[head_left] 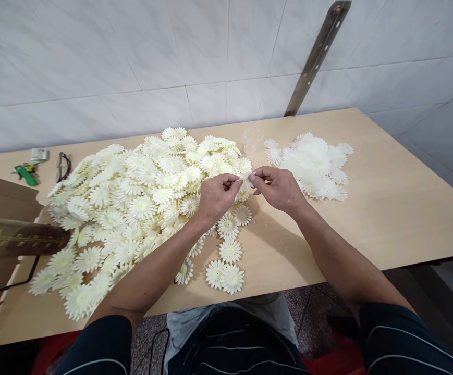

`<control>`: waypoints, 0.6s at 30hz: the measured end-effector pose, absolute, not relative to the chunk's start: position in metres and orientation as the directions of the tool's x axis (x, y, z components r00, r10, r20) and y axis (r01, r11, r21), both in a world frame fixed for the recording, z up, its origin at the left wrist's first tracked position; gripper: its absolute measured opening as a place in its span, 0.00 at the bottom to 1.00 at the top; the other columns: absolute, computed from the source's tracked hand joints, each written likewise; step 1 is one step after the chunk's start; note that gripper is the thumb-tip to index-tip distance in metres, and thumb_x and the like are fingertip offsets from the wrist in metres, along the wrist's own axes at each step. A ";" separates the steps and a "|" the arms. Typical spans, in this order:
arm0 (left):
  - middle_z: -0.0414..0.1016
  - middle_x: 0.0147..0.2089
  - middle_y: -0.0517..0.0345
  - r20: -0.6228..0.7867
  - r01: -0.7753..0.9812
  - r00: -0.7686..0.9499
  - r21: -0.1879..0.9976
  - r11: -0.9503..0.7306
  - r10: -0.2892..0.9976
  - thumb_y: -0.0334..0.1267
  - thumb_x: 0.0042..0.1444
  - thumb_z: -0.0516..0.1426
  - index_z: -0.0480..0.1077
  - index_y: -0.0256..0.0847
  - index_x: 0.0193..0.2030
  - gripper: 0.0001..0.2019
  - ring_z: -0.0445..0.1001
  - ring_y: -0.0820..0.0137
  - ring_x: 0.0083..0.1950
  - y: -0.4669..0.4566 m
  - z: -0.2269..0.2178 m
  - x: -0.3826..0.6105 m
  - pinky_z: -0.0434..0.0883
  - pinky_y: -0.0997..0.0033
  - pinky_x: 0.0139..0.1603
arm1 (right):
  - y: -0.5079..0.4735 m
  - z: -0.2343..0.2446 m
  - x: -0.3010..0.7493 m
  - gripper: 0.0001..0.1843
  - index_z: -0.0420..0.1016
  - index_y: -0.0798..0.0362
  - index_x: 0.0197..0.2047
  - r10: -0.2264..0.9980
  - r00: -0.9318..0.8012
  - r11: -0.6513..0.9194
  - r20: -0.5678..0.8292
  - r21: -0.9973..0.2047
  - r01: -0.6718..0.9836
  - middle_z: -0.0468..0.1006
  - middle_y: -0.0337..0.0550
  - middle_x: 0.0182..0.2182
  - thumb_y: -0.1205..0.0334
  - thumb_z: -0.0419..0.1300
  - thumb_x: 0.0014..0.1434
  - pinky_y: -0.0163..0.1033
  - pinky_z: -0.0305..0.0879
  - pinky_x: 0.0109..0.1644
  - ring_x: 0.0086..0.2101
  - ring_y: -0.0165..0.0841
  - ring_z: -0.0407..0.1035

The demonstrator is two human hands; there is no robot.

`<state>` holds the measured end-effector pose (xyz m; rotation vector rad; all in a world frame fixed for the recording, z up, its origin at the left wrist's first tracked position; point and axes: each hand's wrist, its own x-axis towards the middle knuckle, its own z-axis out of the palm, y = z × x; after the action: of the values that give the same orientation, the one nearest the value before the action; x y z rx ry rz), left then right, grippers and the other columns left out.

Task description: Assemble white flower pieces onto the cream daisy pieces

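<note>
My left hand (219, 195) and my right hand (280, 188) meet above the table's middle. Fingers and thumbs of both are pinched on a pale artificial flower (246, 181), which spans the small gap between them. My fingertips hide part of its petals. Behind and left of my left hand spreads a big heap of cream flowers (140, 205) with pale yellow centres. Several single flowers (230, 251) lie below the hands, towards the table's front edge. A smaller heap of whiter petal pieces (314, 161) lies just beyond my right hand.
A clear plastic piece (253, 138) lies at the back of the wooden table (390, 208). Eyeglasses (63, 166) and a green tool (26, 174) are at far left. A brown translucent container (23, 237) and cardboard (3, 198) stand nearer. A metal bracket (316, 60) leans along the tiled wall.
</note>
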<state>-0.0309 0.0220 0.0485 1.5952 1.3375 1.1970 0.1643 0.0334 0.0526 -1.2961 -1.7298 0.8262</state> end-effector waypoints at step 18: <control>0.74 0.25 0.64 -0.049 0.067 0.108 0.997 0.042 0.993 0.44 0.54 0.72 0.83 0.40 0.40 0.12 0.69 0.76 0.20 0.027 0.055 -0.035 0.67 0.75 0.20 | 0.052 0.062 0.187 0.30 0.79 0.51 0.29 0.950 -0.296 -0.092 -0.102 -0.995 0.049 0.75 0.39 0.25 0.34 0.83 0.48 0.37 0.74 0.31 0.28 0.30 0.69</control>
<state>-0.0348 0.0274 0.0552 1.2721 1.1955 1.0630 0.1868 0.0518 0.0621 -1.1499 -1.4087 1.4897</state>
